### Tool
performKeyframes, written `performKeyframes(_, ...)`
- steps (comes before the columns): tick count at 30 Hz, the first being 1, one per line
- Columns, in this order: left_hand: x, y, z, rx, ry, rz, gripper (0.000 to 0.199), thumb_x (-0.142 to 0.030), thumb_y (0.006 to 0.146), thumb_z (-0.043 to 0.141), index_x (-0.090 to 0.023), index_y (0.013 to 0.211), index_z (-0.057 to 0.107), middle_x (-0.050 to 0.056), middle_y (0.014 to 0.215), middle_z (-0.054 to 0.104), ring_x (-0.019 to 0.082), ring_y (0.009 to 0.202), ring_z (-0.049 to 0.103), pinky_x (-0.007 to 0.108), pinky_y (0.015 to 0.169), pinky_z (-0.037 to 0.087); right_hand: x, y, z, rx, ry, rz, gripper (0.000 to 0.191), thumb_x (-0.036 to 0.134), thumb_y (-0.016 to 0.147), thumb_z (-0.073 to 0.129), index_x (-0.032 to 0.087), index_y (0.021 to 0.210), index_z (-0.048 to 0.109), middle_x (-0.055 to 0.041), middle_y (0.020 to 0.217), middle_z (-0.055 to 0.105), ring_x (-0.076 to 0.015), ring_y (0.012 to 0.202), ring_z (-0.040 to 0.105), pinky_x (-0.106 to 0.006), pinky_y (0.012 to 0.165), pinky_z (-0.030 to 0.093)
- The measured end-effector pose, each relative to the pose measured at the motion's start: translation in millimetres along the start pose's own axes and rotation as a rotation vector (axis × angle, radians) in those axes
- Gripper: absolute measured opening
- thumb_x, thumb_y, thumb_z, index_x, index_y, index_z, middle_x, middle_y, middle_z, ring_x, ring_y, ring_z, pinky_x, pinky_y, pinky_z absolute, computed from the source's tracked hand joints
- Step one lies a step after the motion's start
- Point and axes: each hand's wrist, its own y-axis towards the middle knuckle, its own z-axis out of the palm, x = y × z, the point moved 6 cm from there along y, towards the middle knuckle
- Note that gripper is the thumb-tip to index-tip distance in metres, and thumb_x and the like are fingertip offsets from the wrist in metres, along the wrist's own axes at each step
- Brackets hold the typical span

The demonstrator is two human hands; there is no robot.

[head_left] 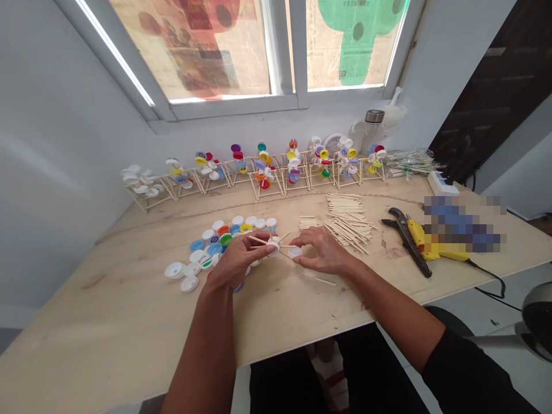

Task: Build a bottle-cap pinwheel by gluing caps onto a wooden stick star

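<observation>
Between the thumb and fingers of my left hand [239, 256] is a white bottle cap hub [273, 247], with several thin wooden sticks poking out around it like spokes. My right hand [321, 251] pinches a pale, whitish bottle cap [295, 252] by its edges, close to the end of a stick on the hub's right side. Whether that stick touches the cap is too small to tell. Loose bottle caps [197, 256] in white, blue, green, yellow and orange lie left of and behind my left hand. Wooden sticks [349, 230] are piled just beyond my right hand.
Along the wall stands a row of stick frames [259, 178] carrying colourful cap wheels. To the right lie a black-handled cutter [407, 241] and a yellow glue gun [431, 244] with its cord. Farther back are a power strip [443, 184], bagged sticks [409, 163] and a bottle [373, 129].
</observation>
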Motion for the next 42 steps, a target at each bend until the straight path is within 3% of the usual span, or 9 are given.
performKeyframes(8,1.8,0.0,-2.5,-0.060,0.028,-0.041,0.041,-0.040,0.058,0.077,-0.017,0.088,0.062,0.002,0.068,0.066,0.015,0.060,0.059,0.028,0.061,0.047,-1.1,-1.9,4.5,0.040,-0.050,-0.015,0.020,0.033,0.077,0.064,0.019,0.092,0.065,-0.0036,0.088,0.068,-0.0191,0.090,0.057,-0.033,0.079,0.031)
performKeyframes(18,2.4,0.5,-3.3,-0.064,0.112,-0.064,0.041,-0.049,0.056,0.076,-0.017,0.077,0.061,0.002,0.068,0.063,0.014,0.057,0.058,0.027,0.055,0.048,-3.0,-3.6,8.1,0.061,-0.157,-0.006,0.021,0.032,0.078,0.065,0.019,0.093,0.065,-0.0038,0.087,0.067,-0.0195,0.092,0.055,-0.034,0.081,0.029)
performKeyframes(24,8.2,2.6,-11.8,-0.224,0.135,-0.118,0.055,-0.045,0.053,0.078,-0.015,0.094,0.058,0.003,0.071,0.065,0.015,0.056,0.062,0.027,0.052,0.050,0.1,-3.0,9.8,0.028,-0.285,0.004,0.022,0.033,0.077,0.066,0.018,0.094,0.065,-0.0066,0.089,0.066,-0.0213,0.091,0.050,-0.036,0.081,0.028)
performKeyframes(33,15.3,8.9,-15.2,-0.229,0.332,-0.075,0.054,-0.045,0.062,0.072,-0.016,0.104,0.054,0.005,0.076,0.067,0.016,0.057,0.063,0.025,0.048,0.049,1.3,-2.3,13.9,0.043,-0.399,-0.011,0.021,0.032,0.078,0.063,0.019,0.093,0.065,-0.0070,0.089,0.065,-0.0223,0.090,0.048,-0.037,0.080,0.028)
performKeyframes(42,8.9,8.8,-17.9,-0.343,0.541,0.020,0.050,-0.049,0.068,0.062,-0.017,0.106,0.056,0.010,0.093,0.067,0.021,0.069,0.067,0.029,0.056,0.050,0.2,-3.1,19.9,0.064,-0.420,-0.032,0.017,0.031,0.080,0.059,0.019,0.090,0.066,-0.0069,0.083,0.064,-0.0218,0.088,0.048,-0.037,0.080,0.028)
